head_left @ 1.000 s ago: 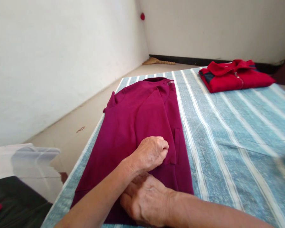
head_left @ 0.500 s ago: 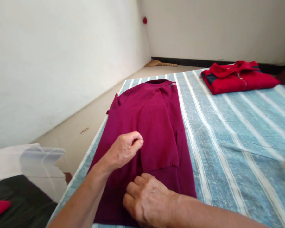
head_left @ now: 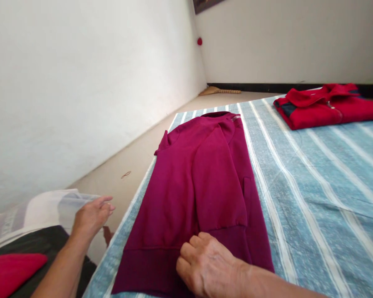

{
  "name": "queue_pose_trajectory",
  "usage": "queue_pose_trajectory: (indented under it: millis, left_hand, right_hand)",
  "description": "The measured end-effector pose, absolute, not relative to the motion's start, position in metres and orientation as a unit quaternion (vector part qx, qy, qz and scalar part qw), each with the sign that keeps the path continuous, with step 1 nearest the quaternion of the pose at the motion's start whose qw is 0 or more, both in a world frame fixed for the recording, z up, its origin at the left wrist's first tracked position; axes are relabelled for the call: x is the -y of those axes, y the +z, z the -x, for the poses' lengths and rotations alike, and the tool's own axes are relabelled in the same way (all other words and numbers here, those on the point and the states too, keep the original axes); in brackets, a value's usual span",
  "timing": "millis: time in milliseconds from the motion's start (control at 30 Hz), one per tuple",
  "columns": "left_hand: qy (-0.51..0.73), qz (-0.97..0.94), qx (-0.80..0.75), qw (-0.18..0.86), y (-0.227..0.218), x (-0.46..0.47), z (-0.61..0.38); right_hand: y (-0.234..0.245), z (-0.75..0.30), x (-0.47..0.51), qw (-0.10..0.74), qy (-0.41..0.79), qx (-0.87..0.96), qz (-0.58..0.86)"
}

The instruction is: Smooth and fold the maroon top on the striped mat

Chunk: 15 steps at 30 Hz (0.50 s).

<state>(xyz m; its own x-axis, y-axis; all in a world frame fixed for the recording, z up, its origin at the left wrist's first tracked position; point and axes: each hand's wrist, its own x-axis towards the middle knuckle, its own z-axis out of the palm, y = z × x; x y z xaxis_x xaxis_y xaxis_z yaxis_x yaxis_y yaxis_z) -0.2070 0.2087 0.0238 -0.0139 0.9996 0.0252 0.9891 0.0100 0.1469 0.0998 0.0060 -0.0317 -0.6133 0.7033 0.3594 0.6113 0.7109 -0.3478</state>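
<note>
A maroon zip jacket (head_left: 174,186) lies folded lengthwise on the bed, one sleeve (head_left: 219,182) laid down along its body. My right hand (head_left: 208,265) is at the lower end of the jacket, by the sleeve's cuff, with its fingers curled down on the fabric. The fingertips are hidden beneath the hand. My left hand (head_left: 93,215) hangs off the left edge of the bed, over the floor side, fingers partly stretched out and nothing in them. It is closest to a whitish plastic bag (head_left: 43,211).
A folded red jacket (head_left: 323,107) with dark blue patches lies at the far right of the blue striped bedsheet (head_left: 286,182). Down at the left are a black item (head_left: 54,244) and a red cloth (head_left: 15,269). A broom (head_left: 219,90) rests on the floor near the far wall.
My left hand has moved off the maroon jacket, leftward past the bed edge, and its fingers have opened. My right hand stays at the jacket's lower end. The view has shifted slightly left and up.
</note>
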Motion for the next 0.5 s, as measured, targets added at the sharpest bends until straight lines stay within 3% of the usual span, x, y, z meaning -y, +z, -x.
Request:
queue_pose_trajectory:
  millis: [300, 500]
  left_hand:
    - [0.059, -0.710, -0.702, 0.010, 0.024, -0.197, 0.188]
    - [0.132, -0.753, -0.633, 0.125, 0.030, -0.184, 0.118]
  right_hand:
    - [-0.036, -0.097, -0.006, 0.241, 0.088, 0.892, 0.372]
    - [-0.036, -0.096, -0.008, 0.239, 0.081, 0.894, 0.371]
